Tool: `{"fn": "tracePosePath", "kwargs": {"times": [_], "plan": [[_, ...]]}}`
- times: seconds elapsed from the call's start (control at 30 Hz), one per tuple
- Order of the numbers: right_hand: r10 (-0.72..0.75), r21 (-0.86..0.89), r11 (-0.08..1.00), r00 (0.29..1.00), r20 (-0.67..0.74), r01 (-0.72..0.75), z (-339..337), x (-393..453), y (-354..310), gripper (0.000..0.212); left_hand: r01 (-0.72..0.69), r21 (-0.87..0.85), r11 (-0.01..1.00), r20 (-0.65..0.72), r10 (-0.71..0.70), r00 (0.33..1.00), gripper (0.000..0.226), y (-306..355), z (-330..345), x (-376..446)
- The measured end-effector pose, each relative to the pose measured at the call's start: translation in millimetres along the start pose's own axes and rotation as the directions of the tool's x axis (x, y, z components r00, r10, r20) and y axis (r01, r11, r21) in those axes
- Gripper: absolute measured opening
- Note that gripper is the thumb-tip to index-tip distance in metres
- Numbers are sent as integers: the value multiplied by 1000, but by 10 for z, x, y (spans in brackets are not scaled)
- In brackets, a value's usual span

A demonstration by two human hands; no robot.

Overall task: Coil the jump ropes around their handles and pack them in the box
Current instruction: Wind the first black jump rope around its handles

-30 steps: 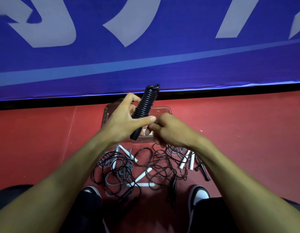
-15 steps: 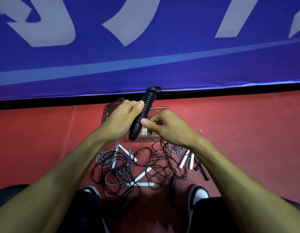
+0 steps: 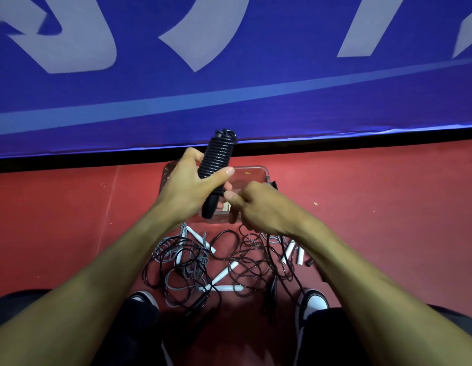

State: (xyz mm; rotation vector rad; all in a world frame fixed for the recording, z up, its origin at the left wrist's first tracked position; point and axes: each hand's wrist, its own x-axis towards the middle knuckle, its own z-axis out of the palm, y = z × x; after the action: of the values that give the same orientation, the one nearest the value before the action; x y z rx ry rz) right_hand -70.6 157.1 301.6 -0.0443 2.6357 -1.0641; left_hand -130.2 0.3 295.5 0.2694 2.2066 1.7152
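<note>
Low on the left, grey and black jump-rope cords (image 3: 176, 262) lie tangled on the red floor (image 3: 58, 220) with white handles (image 3: 224, 276) mixed in, between two black-and-white shoes (image 3: 143, 299). Above the tangle, the left hand (image 3: 184, 191) grips a black jump-rope handle bundle (image 3: 216, 165), fingers curled behind it and the thumb pressed across its front; the bundle tilts up and to the right, its upper part tightly wound with black cord and its bare lower end poking out below the palm. Behind the hands, a clear plastic box (image 3: 256, 173) sits on the floor near the blue banner (image 3: 229, 62), partly hidden; what it holds cannot be made out. Just right of the bundle's lower end, the right hand (image 3: 258, 207) has its fingers curled, thumb and forefinger pinching at the cord beside the handle. Farther right, more white handles (image 3: 293, 253) and a black handle end (image 3: 308, 262) lie at the edge of the tangle, beside the right forearm
</note>
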Motion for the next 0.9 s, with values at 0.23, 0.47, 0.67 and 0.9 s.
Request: {"fn": "tracePosePath", "kwargs": {"times": [0.23, 0.47, 0.67, 0.9], "plan": [[-5, -1, 1000, 998, 68, 5, -49, -8, 0, 46, -26, -106, 994, -76, 19, 997, 18, 16, 32, 14], [-92, 150, 985, 994, 54, 83, -74, -3, -50, 45, -88, -104, 991, -60, 82, 995, 28, 66, -16, 15], [-132, 68, 988, 989, -67, 136, -9, 2, -63, 51, -82, 122, 989, -29, 86, 996, 34, -28, 7, 27], [-73, -37, 997, 985, -158, 68, 25, 46, 72, 64, -23, -129, 991, 158, 43, 986, 21, -29, 29, 13]]}}
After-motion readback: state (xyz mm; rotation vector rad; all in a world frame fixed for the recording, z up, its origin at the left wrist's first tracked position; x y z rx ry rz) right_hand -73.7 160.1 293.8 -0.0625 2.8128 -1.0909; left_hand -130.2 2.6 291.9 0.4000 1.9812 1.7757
